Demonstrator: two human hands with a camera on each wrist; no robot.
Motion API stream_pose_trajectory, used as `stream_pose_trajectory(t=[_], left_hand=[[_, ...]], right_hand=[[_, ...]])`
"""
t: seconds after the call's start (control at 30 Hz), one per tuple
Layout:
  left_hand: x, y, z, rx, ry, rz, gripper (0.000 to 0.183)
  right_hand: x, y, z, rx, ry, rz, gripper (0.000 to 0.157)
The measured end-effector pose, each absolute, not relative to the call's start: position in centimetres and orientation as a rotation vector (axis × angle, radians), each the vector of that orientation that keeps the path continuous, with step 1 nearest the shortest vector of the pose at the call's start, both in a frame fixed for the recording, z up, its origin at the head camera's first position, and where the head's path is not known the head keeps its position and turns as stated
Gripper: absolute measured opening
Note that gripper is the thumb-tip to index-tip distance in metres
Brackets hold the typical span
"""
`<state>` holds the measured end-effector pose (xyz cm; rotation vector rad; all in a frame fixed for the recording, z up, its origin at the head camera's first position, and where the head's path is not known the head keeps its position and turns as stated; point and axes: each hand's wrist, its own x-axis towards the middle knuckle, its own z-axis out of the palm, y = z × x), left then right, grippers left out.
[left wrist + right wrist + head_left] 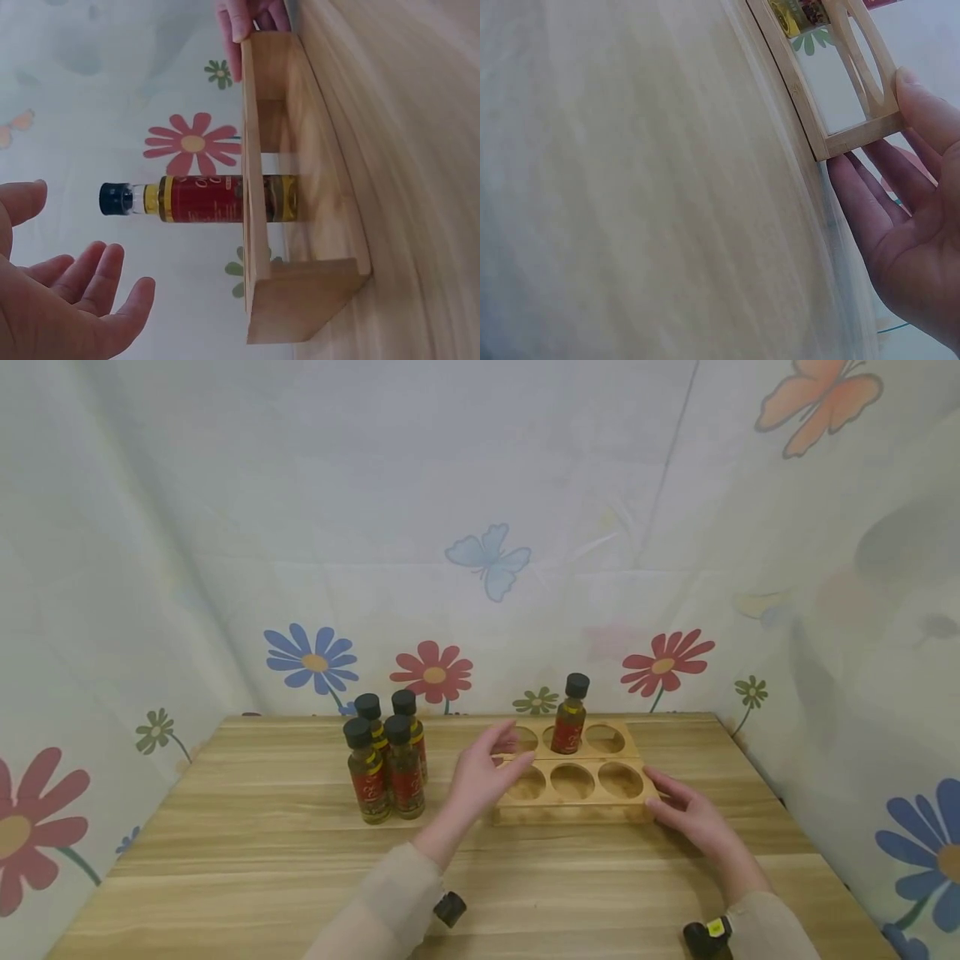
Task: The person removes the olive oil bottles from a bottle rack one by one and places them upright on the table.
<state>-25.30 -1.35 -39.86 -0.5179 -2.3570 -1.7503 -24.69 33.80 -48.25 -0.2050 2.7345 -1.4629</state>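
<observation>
A wooden bottle rack (573,814) with round holes in two rows stands on the table. One small bottle (568,727) with a black cap and red label is upright in the back row's middle hole. My left hand (483,772) hovers over the rack's left end, fingers spread and holding nothing; in the left wrist view the hand (75,292) is apart from the capped bottle (202,199). My right hand (693,814) holds the rack's right end. In the right wrist view its thumb (926,105) is at the top board's corner and its fingers lie along the end panel.
Several matching bottles (369,785) stand grouped on the wooden table (247,843), left of the rack. A flower-printed cloth (360,593) hangs behind the table and along its sides.
</observation>
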Motion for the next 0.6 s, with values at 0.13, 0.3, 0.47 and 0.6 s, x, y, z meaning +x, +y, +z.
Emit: stream_pose_trajectory(t=[0.13,0.3,0.47,0.6], left_hand=[[-26.2,-0.1,-39.4,-0.545,-2.356,-1.737,0.060],[-27.3,1.3,-38.9,-0.546,-2.365,-1.728,0.060],[-28.3,2.5,-38.7,-0.467,-2.404,-1.682,0.060],[-29.2,3.3,-38.9,-0.438,-2.416,-1.695,0.060]], right_hand=[[-24.7,33.9,-48.3,-0.218,2.742,-1.457,0.065],[-24.7,33.9,-48.5,-0.250,2.744,-1.475,0.064],[-24.7,34.0,-48.4,-0.248,2.720,-1.504,0.064],[-24.7,33.9,-48.3,-0.234,2.726,-1.478,0.066]])
